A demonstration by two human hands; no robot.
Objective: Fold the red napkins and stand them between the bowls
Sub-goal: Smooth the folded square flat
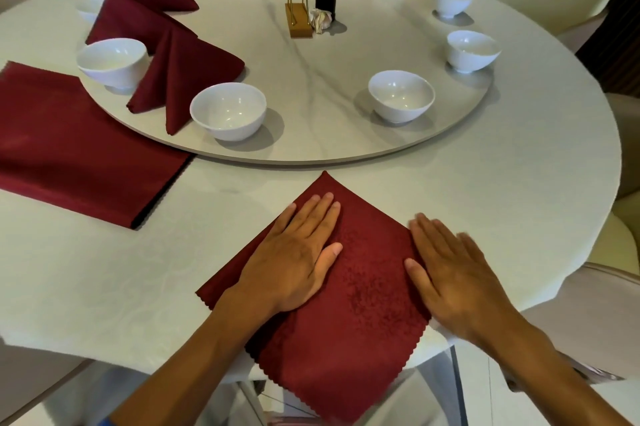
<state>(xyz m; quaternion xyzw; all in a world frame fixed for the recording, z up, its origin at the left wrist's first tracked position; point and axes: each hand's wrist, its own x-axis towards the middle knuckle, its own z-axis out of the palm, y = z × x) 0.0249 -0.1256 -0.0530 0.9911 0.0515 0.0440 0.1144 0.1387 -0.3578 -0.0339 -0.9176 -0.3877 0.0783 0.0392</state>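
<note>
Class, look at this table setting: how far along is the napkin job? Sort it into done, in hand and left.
Done: three folded napkins stand on the turntable at its left.

In hand: the left hand and right hand press flat on a napkin at the table edge.

Left: the stack of flat napkins, and the bare gaps by the right-side bowls.

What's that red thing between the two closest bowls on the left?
A folded red napkin stands between the near bowl and the bowl to its left, on the turntable, in the head view.
</note>
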